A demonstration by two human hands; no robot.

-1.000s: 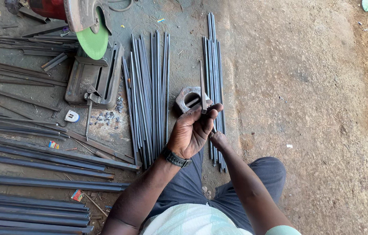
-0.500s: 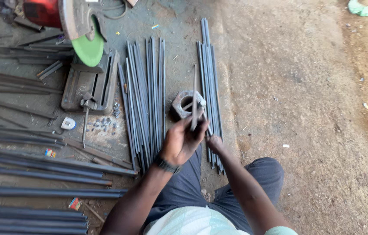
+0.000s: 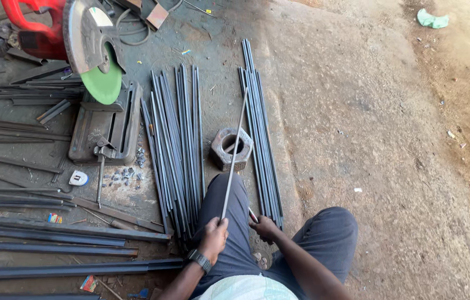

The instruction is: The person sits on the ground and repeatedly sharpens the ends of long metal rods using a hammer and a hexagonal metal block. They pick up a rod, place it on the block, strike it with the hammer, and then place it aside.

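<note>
Gripping 1 thin steel rod (image 3: 234,153) at its near end, our left hand (image 3: 212,238) is clenched around it. We note the rod is straight, smooth and grey; its long axis runs away from the grip, passing over a rusty hexagonal nut (image 3: 231,148). Our right hand (image 3: 265,226), just beside the grip, touches the near ends of a bundle of like rods (image 3: 260,128); whether it grasps one we cannot tell.

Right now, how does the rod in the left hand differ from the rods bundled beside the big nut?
The held rod is single and gripped at its near end by the left hand; the bundle is many rods lying on the ground. The held rod crosses over the nut; the bundle lies beside it. Both look thin, straight and dark.
</note>
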